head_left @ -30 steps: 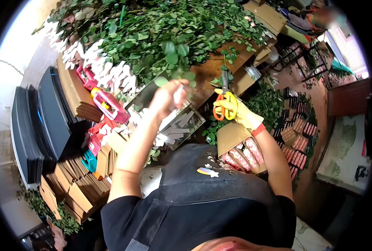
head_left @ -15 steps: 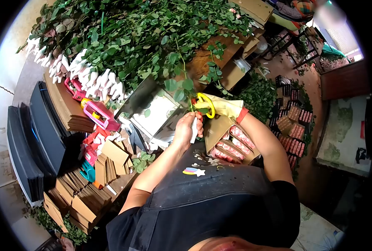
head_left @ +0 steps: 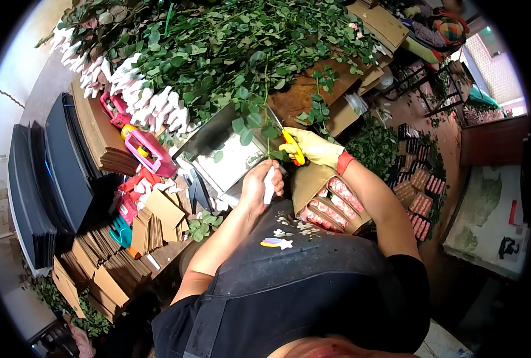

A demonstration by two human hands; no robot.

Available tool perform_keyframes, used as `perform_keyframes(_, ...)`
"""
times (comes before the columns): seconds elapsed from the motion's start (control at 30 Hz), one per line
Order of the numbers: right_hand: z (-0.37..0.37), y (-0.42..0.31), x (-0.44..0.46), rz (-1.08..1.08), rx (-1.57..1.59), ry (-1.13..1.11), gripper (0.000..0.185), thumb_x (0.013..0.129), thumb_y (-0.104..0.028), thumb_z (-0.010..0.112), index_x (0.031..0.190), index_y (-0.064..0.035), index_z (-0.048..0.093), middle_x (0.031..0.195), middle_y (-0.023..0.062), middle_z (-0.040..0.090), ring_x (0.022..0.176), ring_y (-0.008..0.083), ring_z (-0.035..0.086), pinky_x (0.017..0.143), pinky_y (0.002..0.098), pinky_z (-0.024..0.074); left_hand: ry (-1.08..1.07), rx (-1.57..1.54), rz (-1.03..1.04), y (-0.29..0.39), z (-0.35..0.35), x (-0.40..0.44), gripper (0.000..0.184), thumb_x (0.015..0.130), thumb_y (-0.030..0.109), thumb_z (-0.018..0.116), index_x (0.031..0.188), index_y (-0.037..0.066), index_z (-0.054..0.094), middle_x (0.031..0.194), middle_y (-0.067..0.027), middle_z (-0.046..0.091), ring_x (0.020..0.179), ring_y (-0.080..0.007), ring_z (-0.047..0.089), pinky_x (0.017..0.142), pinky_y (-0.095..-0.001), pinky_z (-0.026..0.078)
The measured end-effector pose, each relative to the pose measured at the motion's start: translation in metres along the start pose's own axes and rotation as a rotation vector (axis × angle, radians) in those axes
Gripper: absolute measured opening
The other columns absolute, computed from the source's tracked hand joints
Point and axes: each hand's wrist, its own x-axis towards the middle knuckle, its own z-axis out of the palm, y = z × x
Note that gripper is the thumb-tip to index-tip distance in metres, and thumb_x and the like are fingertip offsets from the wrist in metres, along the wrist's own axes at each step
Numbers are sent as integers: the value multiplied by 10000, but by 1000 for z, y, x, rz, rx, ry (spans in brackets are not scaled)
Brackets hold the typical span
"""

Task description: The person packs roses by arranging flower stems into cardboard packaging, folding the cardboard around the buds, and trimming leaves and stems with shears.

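My left hand (head_left: 257,186) is closed around the lower end of a long leafy rose stem (head_left: 268,122), its white-sleeved head (head_left: 269,186) pointing down toward my apron. Green leaves on the stem stretch up toward the pile. In a pale yellow glove, my right hand (head_left: 316,147) grips yellow-handled scissors (head_left: 293,147) just right of the stem; their blades are hard to make out. Below the right hand, an open cardboard box (head_left: 308,185) holds rows of pink-and-white wrapped flower heads (head_left: 337,206).
A big heap of leafy stems (head_left: 212,53) with white-sleeved heads (head_left: 158,110) covers the back of the table. To the left are pink tape dispensers (head_left: 150,156), black sheets (head_left: 33,197) and cardboard pieces (head_left: 113,262). Packed flower bundles (head_left: 420,203) lie on the floor at right.
My right hand has moved slightly right, away from my left hand and the stem, and the yellow handles have turned to look narrower. My left hand keeps hold of the rose.
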Motion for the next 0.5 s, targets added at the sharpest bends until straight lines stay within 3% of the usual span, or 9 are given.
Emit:
perform_keyframes(0.13, 13, -18, 9, -68, -171, -4, 356, 990, -170, 715, 1316, -117, 584, 871, -66, 624, 647, 48, 553, 549, 216, 460, 23, -31, -36, 3, -8, -2, 229, 1072, 284, 435, 1017, 85, 533, 656, -39, 474, 552, -185, 479, 521, -329, 418)
perform_keyframes(0.27, 24, -27, 7, -72, -124, -4, 507, 985, -246, 732, 1433, -128, 525, 1031, -57, 628, 776, 14, 566, 622, 196, 483, 15, -44, -72, 4, -13, -4, 227, 1072, 286, 436, 1009, 93, 536, 654, -35, 471, 552, -178, 475, 519, -322, 413)
perform_keyframes(0.37, 16, -22, 12, -52, -82, -29, 517, 986, -226, 729, 1440, -101, 515, 1041, -51, 637, 789, 30, 577, 645, 199, 493, -4, -35, -91, 5, -13, -4, 229, 1073, 286, 434, 1007, 93, 535, 649, -34, 468, 550, -176, 472, 518, -317, 413)
perform_keyframes(0.5, 11, -24, 16, -57, 13, 22, 387, 999, -105, 671, 1354, -31, 535, 971, 11, 691, 740, 79, 608, 646, 220, 498, -6, -42, -89, 7, -13, -5, 230, 1075, 282, 433, 999, 88, 531, 644, -34, 466, 546, -177, 474, 515, -321, 415)
